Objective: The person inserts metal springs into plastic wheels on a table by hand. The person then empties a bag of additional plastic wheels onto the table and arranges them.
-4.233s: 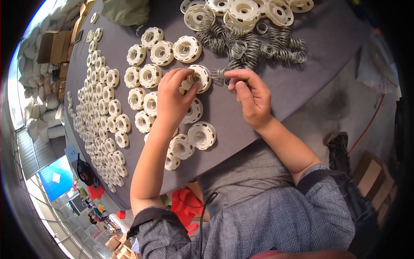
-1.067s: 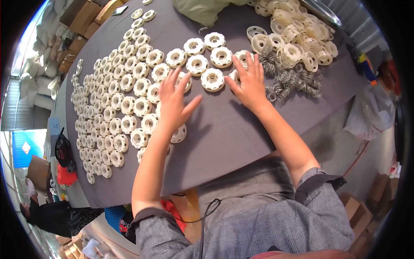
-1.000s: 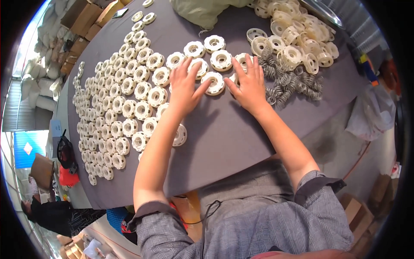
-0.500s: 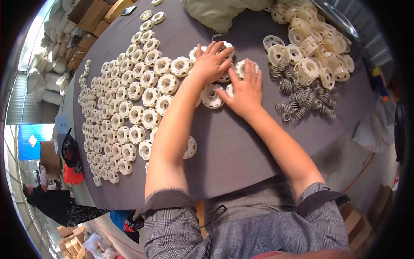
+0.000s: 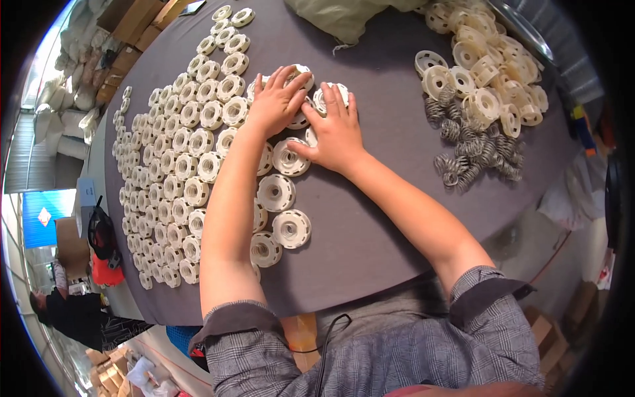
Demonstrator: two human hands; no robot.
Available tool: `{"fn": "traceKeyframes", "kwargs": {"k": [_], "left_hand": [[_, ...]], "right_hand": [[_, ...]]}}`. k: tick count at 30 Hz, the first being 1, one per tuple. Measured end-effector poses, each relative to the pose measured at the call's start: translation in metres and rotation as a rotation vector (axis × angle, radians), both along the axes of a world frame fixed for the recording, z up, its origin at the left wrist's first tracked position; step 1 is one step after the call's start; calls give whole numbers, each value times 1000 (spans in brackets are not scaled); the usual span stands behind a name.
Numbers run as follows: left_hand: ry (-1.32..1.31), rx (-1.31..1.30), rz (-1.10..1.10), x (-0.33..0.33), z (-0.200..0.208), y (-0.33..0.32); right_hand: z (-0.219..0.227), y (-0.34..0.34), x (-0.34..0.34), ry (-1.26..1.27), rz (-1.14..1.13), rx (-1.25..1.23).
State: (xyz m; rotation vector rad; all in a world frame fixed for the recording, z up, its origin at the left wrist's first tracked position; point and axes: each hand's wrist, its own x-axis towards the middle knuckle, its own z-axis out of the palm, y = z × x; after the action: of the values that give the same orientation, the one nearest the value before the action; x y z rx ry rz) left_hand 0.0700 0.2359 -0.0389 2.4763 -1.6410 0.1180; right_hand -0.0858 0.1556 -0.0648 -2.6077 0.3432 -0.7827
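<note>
My left hand [image 5: 275,106] lies with fingers spread over several white notched plastic wheels at the right edge of a large group. My right hand [image 5: 337,135], fingers also stretched out, rests on a wheel [image 5: 320,101], its thumb touching another wheel [image 5: 291,159]. Parts of the wheels under both hands are hidden. Below the hands lie two more wheels, an upper one [image 5: 276,192] and a lower one [image 5: 292,229]. Rows of similar wheels [image 5: 196,190] spread to the left, many with a metal spring coil showing in the centre.
At the right lie a pile of cream plastic wheels [image 5: 485,104] and a heap of loose springs [image 5: 471,149]. A pale green sack [image 5: 337,20] sits at the far edge of the grey-covered table [image 5: 370,245]. A person in black [image 5: 73,317] is at the far left.
Both hands have moved left, pushing the wheels beneath them closer to the large group. More wheels now show to the right of my left forearm.
</note>
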Motion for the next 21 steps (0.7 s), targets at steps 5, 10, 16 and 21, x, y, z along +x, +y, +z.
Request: {"fn": "traceKeyframes", "kwargs": {"k": [5, 10, 16, 21], "left_hand": [[-5, -19, 8, 6, 1, 13], [157, -23, 46, 7, 15, 2], [173, -117, 63, 8, 15, 1], [219, -388, 95, -24, 44, 27]], "right_hand": [[1, 3, 9, 10, 72, 16], [6, -26, 5, -117, 274, 597], [31, -35, -31, -272, 325, 897], [24, -35, -83, -88, 323, 725]]}}
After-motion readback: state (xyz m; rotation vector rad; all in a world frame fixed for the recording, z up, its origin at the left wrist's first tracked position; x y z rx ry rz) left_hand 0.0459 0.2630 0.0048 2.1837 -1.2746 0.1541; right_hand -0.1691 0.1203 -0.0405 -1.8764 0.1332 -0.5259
